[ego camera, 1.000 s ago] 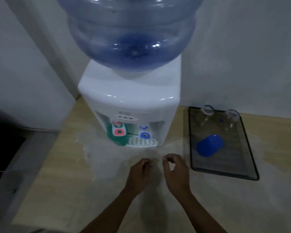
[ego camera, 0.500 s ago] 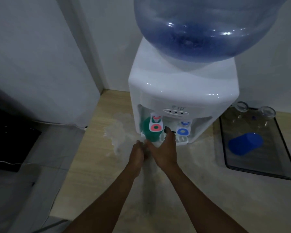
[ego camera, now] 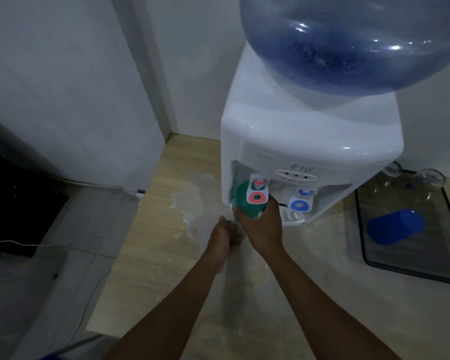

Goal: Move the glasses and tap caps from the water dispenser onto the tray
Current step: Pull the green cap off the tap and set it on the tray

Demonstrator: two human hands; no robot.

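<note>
A white water dispenser stands on the wooden counter, with a red tap and a blue tap. A green cup-like cap sits under the red tap. My right hand is wrapped around its lower part. My left hand rests just left of it on the counter, fingers curled, holding nothing that shows. On the right lies a dark glass tray holding a blue cap on its side and two clear glasses at its far end.
A big blue water bottle sits on top of the dispenser. White walls close in at the back and left. A wet patch marks the counter left of the dispenser. A black appliance and cables lie lower left.
Both hands moved forward from the counter to the dispenser. My right hand closed around the green cap under the red tap. The camera swung left and came closer.
</note>
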